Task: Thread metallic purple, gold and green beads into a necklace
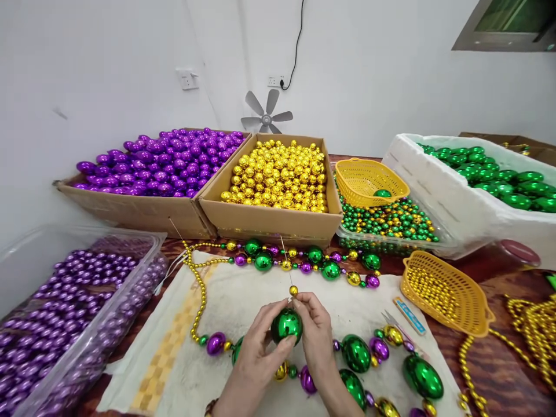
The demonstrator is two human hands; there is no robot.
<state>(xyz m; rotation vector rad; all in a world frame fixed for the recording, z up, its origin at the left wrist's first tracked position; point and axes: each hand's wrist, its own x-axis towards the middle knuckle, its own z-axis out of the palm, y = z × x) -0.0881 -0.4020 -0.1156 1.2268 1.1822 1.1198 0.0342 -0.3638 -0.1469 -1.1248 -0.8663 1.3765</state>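
Observation:
My left hand (pixel 260 341) curls around a large shiny green bead (pixel 286 325) above the cloth. On the bead's other side, my right hand (pixel 313 324) pinches at its top, just below a small gold bead (pixel 293 290). That gold bead sits on a long thin needle (pixel 284 250) pointing up and away; its lower end is hidden by my fingers. Below and around my hands lies a strand of green, purple and gold beads, including a large green bead (pixel 356 353) and a purple bead (pixel 216 343). My wrists cover part of this strand.
A second bead strand (pixel 263 261) lies behind my hands. Boxes of purple beads (pixel 165 165) and gold beads (pixel 278 174) stand at the back. Small scissors (pixel 393 324) lie right, near a yellow basket (pixel 471 301). A clear bin (pixel 143 272) stands left.

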